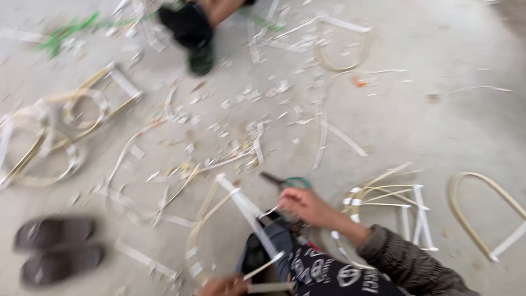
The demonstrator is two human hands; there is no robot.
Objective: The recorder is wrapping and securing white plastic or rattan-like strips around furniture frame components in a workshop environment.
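Note:
My right hand [304, 205], in a brown ribbed sleeve, pinches the end of a thin pale strip [268, 211] over my knee. My left hand [223, 285] shows only partly at the bottom edge and grips the lower part of an arched cane frame [205, 219] bound with white tape. A taped crossbar [246, 211] of that frame runs diagonally between both hands. A second thin stick [264, 266] lies slanted just above my left hand. Scissors with teal handles [286, 181] rest on the floor just beyond my right hand. The picture is blurred.
Similar arched frames lie at the right [482, 214], beside my right arm [386, 205], at the left [60, 129] and at the top [342, 46]. Strip offcuts litter the concrete floor. A pair of dark sandals [55, 249] lies lower left. Another person's black shoe [192, 33] is at the top.

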